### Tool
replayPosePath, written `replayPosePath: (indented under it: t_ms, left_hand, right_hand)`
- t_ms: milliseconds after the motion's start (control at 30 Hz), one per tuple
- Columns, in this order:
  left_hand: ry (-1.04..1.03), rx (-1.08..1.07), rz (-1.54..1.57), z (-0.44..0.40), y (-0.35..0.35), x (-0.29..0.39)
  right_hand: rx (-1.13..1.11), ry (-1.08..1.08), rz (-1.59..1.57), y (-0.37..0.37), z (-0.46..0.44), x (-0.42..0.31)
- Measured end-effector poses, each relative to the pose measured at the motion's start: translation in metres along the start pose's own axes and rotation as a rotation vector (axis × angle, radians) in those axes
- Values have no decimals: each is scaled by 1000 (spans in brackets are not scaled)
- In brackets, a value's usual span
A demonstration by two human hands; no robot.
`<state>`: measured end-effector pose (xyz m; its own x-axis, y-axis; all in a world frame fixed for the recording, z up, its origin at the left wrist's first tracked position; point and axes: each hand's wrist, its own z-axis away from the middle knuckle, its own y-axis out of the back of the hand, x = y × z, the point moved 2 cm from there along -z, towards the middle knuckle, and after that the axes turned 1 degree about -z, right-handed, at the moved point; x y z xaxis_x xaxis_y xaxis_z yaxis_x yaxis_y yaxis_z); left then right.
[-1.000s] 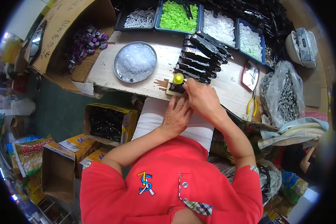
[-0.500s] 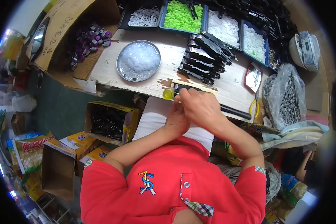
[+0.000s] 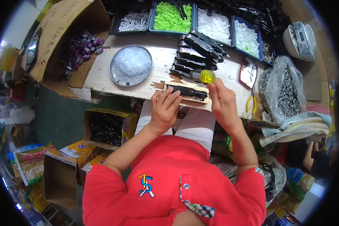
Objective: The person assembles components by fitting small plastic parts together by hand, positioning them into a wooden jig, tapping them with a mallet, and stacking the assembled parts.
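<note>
My right hand [image 3: 225, 98] is closed around the handle of a soft-faced hammer, raised above the table's front edge. Its yellow, see-through face [image 3: 207, 76] shows above my thumb, with the grey head to its left. Beneath and left of it, a long black plastic part [image 3: 186, 92] lies in a pale wooden holder [image 3: 203, 87]. The fingers of my left hand [image 3: 165, 112] press on the left end of this part. Behind the holder sits a stack of similar black parts [image 3: 195, 56].
A round metal dish [image 3: 112, 67] of clear, glossy material stands left. Trays of white and green pieces [image 3: 173, 17] line the back. To the right lie a red-edged mirror [image 3: 248, 73], yellow-handled pliers [image 3: 251, 103] and a bag of small grey parts [image 3: 284, 90]. A cardboard box [image 3: 51, 45] is far left.
My hands, close together before, are now apart. My right hand has taken up the hammer from the table's edge and lifted it. My left hand has moved onto the black part.
</note>
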<state>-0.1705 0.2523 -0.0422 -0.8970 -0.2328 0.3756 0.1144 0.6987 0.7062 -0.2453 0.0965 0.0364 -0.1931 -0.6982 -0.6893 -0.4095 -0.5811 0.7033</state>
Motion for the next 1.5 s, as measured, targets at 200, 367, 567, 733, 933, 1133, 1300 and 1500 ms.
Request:
replayPosePath:
  t_ms: [200,367,567,733,933,1133,1300,1500]
  left_hand:
    - [-32,-41,-32,-1,1,-2]
    - [-20,-13,39,-2,1,-6]
    - [22,-4,130,-18,6,-17]
    - [-76,-189,68,-36,-3,-19]
    - [-296,-276,43,-48,0,-27]
    - [-255,-312,125,-43,9,-28]
    - [-178,-202,217,-30,7,-29]
    - [-123,-178,286,-27,6,-32]
  right_hand:
    - [-209,-61,308,-18,-4,15]
    - [-214,43,296,-26,22,11]
    - [-71,-7,105,-7,22,29]
    - [44,-126,91,14,31,52]
    - [67,-175,84,13,44,66]
    - [120,-146,24,11,47,71]
    - [76,-167,42,8,50,68]
    - [47,-154,26,3,53,70]
